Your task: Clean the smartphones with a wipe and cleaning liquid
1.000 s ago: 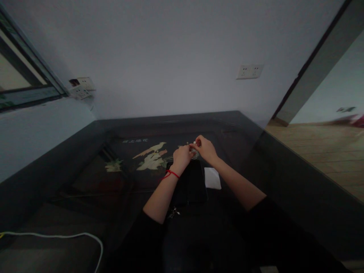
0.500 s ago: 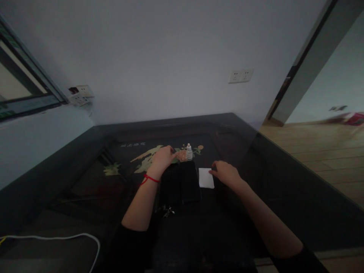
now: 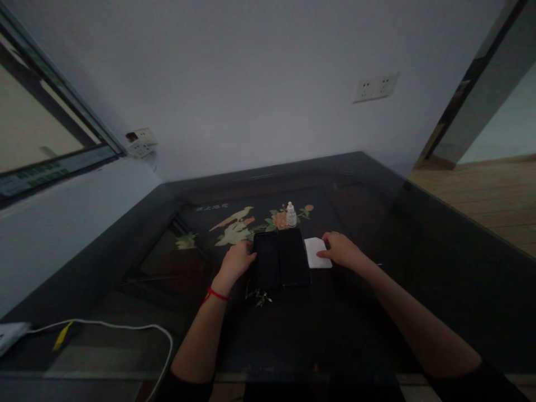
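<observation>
My left hand point(image 3: 238, 261) is at the left edge of a black phone case point(image 3: 267, 261), thumb and fingers closed on its side. The case lies flat with its raised rim up. Right beside it lies a flat black phone-like slab point(image 3: 294, 257). My right hand point(image 3: 341, 249) pinches the right side of a small white folded cloth or paper point(image 3: 315, 250), thumb on top of it. Below the case lies a silvery charm point(image 3: 262, 298), its details blurred. A small white dropper bottle point(image 3: 291, 216) stands upright behind the slab.
Everything lies on a dark glossy table point(image 3: 335, 329) with a flower-and-bird picture point(image 3: 234, 231). A white cable point(image 3: 121, 325) with a yellow tag point(image 3: 62, 336) runs at the front left. The wall point(image 3: 259, 100) with sockets point(image 3: 376, 87) rises behind.
My left hand has come down from above the phone case to its left edge, uncovering it. My right thumb reaches further onto the white piece. The view has shifted.
</observation>
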The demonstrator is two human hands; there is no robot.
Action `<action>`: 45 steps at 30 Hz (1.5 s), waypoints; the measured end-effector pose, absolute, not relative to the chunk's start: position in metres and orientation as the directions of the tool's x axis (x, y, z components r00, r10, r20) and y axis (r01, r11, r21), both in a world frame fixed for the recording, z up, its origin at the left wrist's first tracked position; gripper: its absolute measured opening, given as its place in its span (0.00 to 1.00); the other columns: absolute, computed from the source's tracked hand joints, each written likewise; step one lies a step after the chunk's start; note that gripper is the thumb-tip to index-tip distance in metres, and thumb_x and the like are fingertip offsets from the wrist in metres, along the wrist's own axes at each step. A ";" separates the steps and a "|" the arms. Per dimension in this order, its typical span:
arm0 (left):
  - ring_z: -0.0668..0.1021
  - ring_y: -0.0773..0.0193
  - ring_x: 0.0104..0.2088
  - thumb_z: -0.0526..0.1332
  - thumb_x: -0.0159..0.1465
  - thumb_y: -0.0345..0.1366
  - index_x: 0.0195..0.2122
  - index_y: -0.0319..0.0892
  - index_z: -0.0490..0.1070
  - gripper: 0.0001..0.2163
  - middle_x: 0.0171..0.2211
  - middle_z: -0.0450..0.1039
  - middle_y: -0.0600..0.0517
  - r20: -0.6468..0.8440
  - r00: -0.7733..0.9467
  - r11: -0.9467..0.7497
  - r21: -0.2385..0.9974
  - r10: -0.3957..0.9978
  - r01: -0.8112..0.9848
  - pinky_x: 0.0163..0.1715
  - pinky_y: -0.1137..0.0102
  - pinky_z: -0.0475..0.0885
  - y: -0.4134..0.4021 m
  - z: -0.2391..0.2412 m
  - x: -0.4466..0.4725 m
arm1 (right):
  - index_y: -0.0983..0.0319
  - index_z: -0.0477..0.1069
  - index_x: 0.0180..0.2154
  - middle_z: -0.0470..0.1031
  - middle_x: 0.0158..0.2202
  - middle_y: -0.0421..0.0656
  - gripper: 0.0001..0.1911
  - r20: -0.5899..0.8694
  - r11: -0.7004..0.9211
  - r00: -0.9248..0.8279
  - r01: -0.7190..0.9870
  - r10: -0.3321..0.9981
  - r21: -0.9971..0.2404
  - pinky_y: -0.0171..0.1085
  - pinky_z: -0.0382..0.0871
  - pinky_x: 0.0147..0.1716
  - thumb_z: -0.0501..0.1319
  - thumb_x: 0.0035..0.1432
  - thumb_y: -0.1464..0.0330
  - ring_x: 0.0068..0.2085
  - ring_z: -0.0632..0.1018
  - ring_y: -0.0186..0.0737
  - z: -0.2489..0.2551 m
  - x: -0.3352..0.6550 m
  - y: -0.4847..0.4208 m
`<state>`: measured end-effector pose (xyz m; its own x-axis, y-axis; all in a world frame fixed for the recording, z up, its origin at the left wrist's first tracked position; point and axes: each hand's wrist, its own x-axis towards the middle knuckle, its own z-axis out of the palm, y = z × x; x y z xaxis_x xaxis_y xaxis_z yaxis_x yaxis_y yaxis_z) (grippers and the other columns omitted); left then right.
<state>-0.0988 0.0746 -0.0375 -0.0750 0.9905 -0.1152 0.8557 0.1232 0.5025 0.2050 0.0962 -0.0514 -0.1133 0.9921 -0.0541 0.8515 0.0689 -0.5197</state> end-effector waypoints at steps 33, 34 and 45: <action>0.77 0.59 0.50 0.61 0.62 0.33 0.65 0.55 0.53 0.30 0.53 0.73 0.51 -0.395 0.404 0.556 0.697 0.825 -0.453 0.52 0.64 0.69 0.003 -0.006 -0.007 | 0.61 0.74 0.47 0.81 0.43 0.44 0.14 0.811 0.746 -0.369 0.656 0.454 -0.119 0.38 0.73 0.46 0.55 0.63 0.75 0.43 0.81 0.37 -0.014 0.173 0.043; 0.76 0.59 0.50 0.61 0.62 0.34 0.65 0.54 0.53 0.31 0.54 0.73 0.51 -0.392 0.395 0.547 0.705 0.831 -0.451 0.52 0.64 0.68 0.002 -0.006 -0.006 | 0.61 0.74 0.47 0.81 0.43 0.44 0.13 0.803 0.752 -0.378 0.648 0.460 -0.125 0.38 0.73 0.46 0.55 0.63 0.74 0.43 0.81 0.38 -0.015 0.171 0.043; 0.68 0.59 0.60 0.61 0.63 0.40 0.63 0.53 0.60 0.26 0.61 0.65 0.54 -0.340 0.283 0.440 0.745 0.897 -0.502 0.59 0.67 0.61 0.004 -0.017 -0.007 | 0.57 0.75 0.47 0.73 0.56 0.45 0.16 0.728 0.864 -0.521 0.464 0.446 -0.197 0.46 0.71 0.48 0.58 0.59 0.77 0.53 0.73 0.44 -0.013 0.174 0.045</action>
